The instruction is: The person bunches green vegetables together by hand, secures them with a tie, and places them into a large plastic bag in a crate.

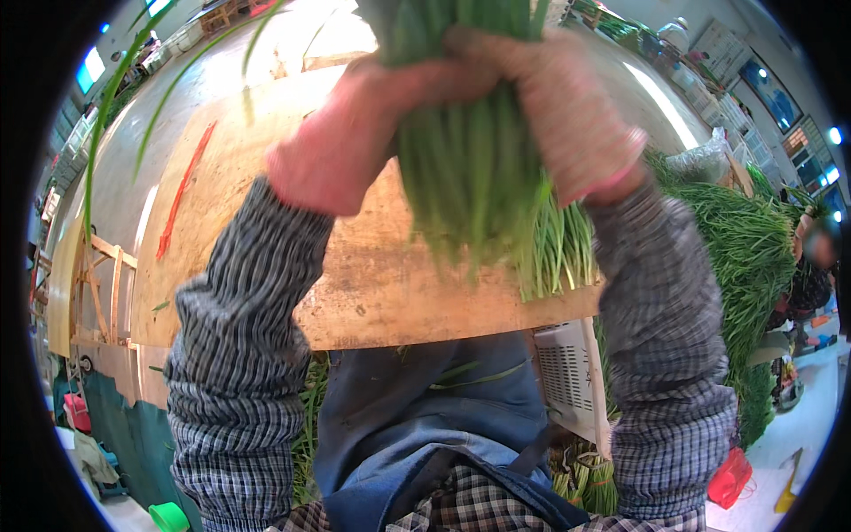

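Observation:
A thick bunch of long green stalks (475,173), probably scallions or garlic chives, is raised upright above the wooden table (372,286). My left hand (362,126), in a pink glove, grips it from one side. From the other side my right hand (565,113), gloved in paler pink, closes around it. Both hands and the bunch are motion-blurred, and the bunch's top runs out of the picture. More green stalks (562,256) lie on the tabletop beneath my right forearm, partly hidden by the held bunch. Farther left on the wood lies a red strip (186,189).
A large heap of green stalks (738,246) rises at the right, with another person (814,266) beyond it. Below the table's near edge stands a white perforated plastic crate (568,372). Tied bunches (598,489) sit beside my lap. A green container (168,517) is low at the left.

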A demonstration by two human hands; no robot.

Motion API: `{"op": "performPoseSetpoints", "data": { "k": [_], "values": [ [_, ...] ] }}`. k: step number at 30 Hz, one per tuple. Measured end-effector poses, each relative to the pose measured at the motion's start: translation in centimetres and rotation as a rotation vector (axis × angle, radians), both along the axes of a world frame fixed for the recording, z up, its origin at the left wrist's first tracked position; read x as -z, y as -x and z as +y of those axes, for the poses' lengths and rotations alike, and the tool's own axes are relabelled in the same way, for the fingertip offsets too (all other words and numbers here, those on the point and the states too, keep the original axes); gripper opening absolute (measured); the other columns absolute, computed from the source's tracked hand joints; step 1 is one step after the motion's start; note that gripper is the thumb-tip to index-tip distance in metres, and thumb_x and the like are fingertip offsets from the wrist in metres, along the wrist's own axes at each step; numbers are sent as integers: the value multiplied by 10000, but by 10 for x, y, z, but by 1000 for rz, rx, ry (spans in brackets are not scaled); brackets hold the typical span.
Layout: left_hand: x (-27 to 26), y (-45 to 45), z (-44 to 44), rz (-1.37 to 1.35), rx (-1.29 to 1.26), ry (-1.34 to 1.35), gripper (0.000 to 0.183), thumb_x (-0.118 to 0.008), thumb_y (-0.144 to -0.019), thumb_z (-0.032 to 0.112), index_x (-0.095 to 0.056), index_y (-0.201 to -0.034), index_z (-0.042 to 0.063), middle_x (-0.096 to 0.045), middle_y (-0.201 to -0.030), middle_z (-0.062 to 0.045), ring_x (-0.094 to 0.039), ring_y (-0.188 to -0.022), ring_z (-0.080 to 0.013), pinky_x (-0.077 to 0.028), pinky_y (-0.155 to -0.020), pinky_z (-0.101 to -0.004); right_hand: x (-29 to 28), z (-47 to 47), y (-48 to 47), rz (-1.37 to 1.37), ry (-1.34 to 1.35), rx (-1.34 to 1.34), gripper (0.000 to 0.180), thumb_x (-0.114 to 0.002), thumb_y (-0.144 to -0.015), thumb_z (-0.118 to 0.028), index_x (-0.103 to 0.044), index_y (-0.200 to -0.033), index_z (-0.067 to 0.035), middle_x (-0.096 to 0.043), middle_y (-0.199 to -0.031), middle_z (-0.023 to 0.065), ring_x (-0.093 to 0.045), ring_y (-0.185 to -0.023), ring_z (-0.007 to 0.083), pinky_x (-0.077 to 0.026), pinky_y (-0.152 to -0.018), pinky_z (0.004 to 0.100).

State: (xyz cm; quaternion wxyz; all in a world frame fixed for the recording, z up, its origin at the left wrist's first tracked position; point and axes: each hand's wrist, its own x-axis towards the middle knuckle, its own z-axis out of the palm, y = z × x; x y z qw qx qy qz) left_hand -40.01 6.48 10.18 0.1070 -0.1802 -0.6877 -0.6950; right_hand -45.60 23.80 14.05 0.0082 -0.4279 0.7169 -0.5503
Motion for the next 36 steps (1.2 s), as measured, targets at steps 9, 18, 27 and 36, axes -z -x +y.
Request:
{"op": "performPoseSetpoints", "data": {
  "k": [9, 18, 27, 36],
  "values": [
    [55, 70, 82, -451, 143, -37, 662, -519, -894, 594, -564, -1268, 50, -679, -1067, -100, -641, -834, -183, -508, -710, -323, 38, 77, 81, -254, -410, 155, 301, -655, -883, -226, -664, -1067, 12, -691, -919, 74, -659, -769, 131, -548, -711, 257],
    [110, 80, 79, -515, 70, 114, 539, -508, -937, 511, -592, -1250, 81, -690, -1018, -73, -663, -739, -142, -497, -482, -271, 100, 61, 82, -719, -84, 306, 437, -791, -747, -152, -621, -1093, 55, -692, -936, 138, -680, -777, 227, -581, -694, 335],
    [102, 91, 84, -746, 64, -54, 581, -525, -900, 584, -609, -1230, 113, -696, -866, -50, -602, -546, -123, -466, -424, -262, 102, 57, 92, -104, -706, 809, 746, -680, -798, -581, -613, -1075, 109, -690, -983, 213, -653, -974, 304, -485, -869, 377],
    [100, 80, 73, -767, 200, -384, 746, -543, -857, 658, -445, -1383, 138, -569, -1300, -113, -559, -1137, -286, -493, -850, -505, 109, 59, 53, 502, -635, 387, 962, -741, -699, -523, -382, -1391, 40, -590, -1219, 242, -587, -1134, 331, -458, -966, 354]
  ]
}}
